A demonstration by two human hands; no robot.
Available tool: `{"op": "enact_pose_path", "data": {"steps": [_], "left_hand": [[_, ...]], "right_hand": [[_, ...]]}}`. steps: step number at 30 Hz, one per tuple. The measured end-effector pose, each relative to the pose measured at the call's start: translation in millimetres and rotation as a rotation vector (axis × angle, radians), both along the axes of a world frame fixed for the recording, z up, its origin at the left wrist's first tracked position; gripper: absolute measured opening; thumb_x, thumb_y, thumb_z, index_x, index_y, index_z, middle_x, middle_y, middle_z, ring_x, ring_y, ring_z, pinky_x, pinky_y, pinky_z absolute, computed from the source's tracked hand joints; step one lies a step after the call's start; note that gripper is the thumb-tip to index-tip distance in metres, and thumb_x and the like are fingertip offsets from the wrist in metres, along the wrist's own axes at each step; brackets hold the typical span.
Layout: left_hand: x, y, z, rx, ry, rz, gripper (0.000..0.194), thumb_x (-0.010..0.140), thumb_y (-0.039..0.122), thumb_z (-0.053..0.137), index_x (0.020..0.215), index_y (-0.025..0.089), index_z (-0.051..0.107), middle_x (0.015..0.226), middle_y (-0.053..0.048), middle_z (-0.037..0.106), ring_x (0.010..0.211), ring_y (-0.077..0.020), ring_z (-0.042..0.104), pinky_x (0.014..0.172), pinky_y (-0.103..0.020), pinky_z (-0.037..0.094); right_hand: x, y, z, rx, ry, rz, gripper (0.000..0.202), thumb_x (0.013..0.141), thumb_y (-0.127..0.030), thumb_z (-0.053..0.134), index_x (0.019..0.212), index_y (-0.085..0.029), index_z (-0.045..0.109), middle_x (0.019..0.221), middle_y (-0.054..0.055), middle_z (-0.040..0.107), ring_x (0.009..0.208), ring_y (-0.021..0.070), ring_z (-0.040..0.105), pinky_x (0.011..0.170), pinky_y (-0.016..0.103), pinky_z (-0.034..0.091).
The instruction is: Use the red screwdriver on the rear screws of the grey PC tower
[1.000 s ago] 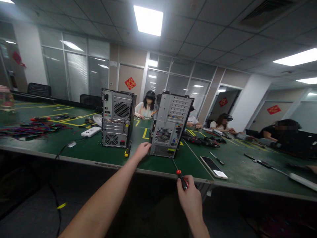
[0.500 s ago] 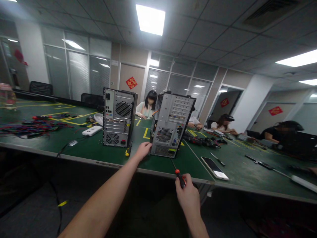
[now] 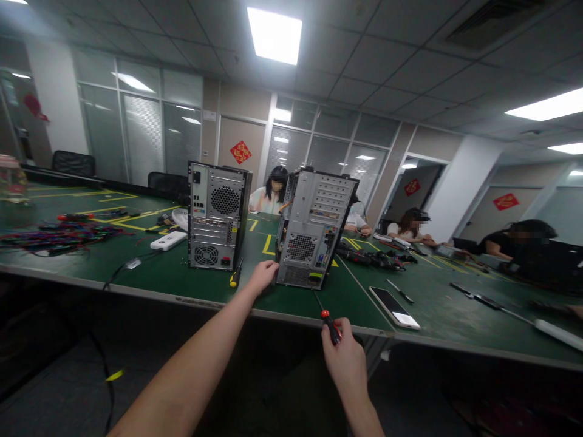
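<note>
A computer case (image 3: pixel 303 237) stands upright with its back panel, vents and ports facing me. My left hand (image 3: pixel 264 276) is at its lower left edge, the fingers closed against it; the fingertips are partly hidden. Below the case, my right hand (image 3: pixel 347 349) is closed around the red and black handle of a screwdriver (image 3: pixel 330 325). Its thin shaft points up and left toward the case's bottom edge; I cannot tell whether the tip touches. To the left stands a second computer case (image 3: pixel 216 212), with a yellow and black screwdriver (image 3: pixel 235 276) lying by its foot.
Right of me lie a phone (image 3: pixel 394 308) and a thin tool (image 3: pixel 401 291). A white power strip (image 3: pixel 167 241) and heaped coloured cables (image 3: pixel 54 235) are on the left. Dark cables (image 3: pixel 376 258) lie behind the phone. Several people sit across the green table (image 3: pixel 350 303).
</note>
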State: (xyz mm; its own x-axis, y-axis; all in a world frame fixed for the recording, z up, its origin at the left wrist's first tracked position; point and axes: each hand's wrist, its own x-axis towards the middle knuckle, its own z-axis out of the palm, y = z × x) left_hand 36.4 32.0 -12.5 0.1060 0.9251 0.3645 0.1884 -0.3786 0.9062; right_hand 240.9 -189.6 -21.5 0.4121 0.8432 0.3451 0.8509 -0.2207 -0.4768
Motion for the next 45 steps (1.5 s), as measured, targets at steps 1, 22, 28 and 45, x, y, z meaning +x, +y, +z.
{"op": "enact_pose_path", "data": {"steps": [1,22,28,45], "left_hand": [[0,0,-0.2,0.001,0.0,0.0,0.03,0.087,0.039,0.052,0.068,0.019,0.065,0.068,-0.003,0.065,0.069,-0.0177,0.058,0.066,-0.027,0.041],[-2,6,-5.4,0.0,0.01,-0.005,0.031,0.086,0.041,0.051,0.069,0.019,0.066,0.073,-0.004,0.067,0.071,-0.0185,0.06,0.067,-0.027,0.042],[-1,10,-8.0,-0.002,0.011,-0.034,0.024,0.085,0.031,0.048,0.071,0.02,0.065,0.072,-0.003,0.064,0.07,-0.0183,0.06,0.066,-0.027,0.042],[-3,-26,4.7,0.119,0.391,0.025,0.018,0.086,0.017,0.059,0.101,0.017,0.066,0.103,-0.007,0.073,0.09,-0.0185,0.065,0.08,-0.027,0.048]], "right_hand": [[0,0,0.5,-0.005,-0.001,-0.004,0.017,0.1,-0.041,0.048,0.104,-0.026,0.055,0.071,0.001,0.068,0.064,0.0223,0.068,0.058,0.026,0.032],[-18,2,22.7,-0.053,-0.206,-0.077,0.031,0.11,-0.042,0.037,0.121,-0.019,0.054,0.092,0.007,0.066,0.075,0.0224,0.072,0.058,0.028,0.041],[-13,3,20.6,-0.036,-0.102,-0.054,0.014,0.097,-0.029,0.058,0.107,-0.021,0.053,0.114,0.009,0.055,0.083,0.0206,0.071,0.068,0.029,0.05],[-4,-10,17.8,0.2,-0.191,0.016,0.015,0.098,-0.029,0.058,0.108,-0.02,0.065,0.108,0.01,0.064,0.078,0.0214,0.07,0.064,0.029,0.048]]}}
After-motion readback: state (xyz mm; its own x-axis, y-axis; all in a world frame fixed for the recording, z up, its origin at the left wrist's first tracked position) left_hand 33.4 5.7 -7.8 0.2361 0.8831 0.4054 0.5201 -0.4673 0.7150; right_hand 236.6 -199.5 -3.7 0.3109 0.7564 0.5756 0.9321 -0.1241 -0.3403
